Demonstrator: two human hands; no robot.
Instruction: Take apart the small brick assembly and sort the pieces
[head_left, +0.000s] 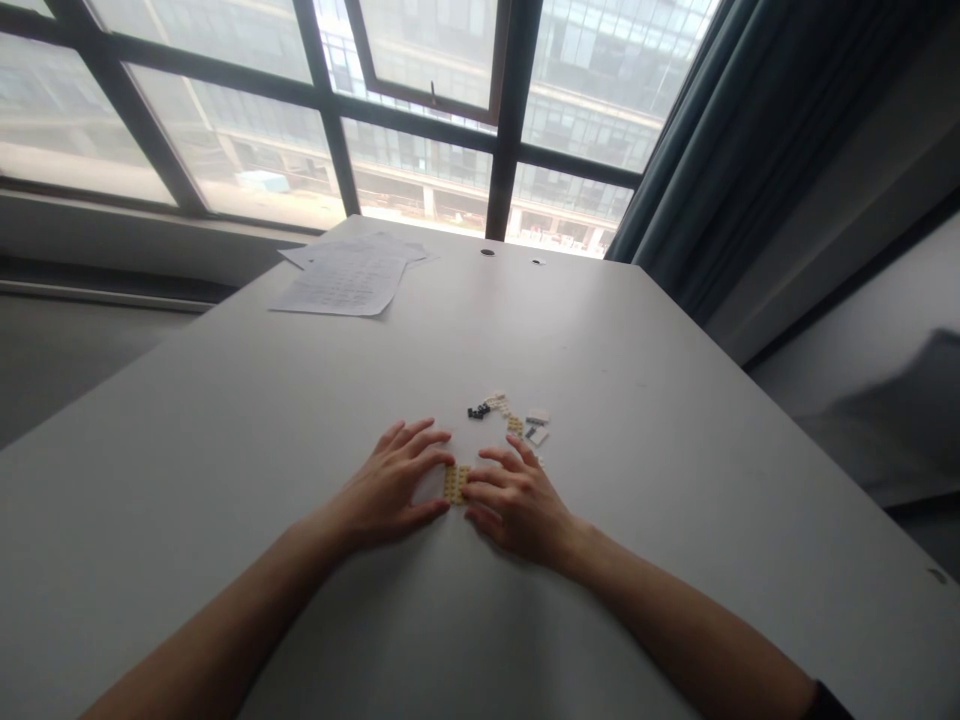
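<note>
A tan studded brick plate (pixel 454 484) lies on the grey table (pixel 225 460) between my two hands. My left hand (pixel 394 487) rests palm down, fingers stretched toward the plate and touching its left edge. My right hand (pixel 514 500) lies flat too, fingertips on the plate's right edge. Just beyond the hands sit small loose pieces: a black one (pixel 478 411), cream and tan ones (pixel 501 404), and white ones (pixel 537 427).
Printed paper sheets (pixel 346 276) lie at the table's far left corner. Two small dark holes (pixel 487 252) mark the far edge. Windows (pixel 420 110) stand behind and a dark curtain (pixel 750 140) hangs at right. The table's right edge drops off near a grey wall.
</note>
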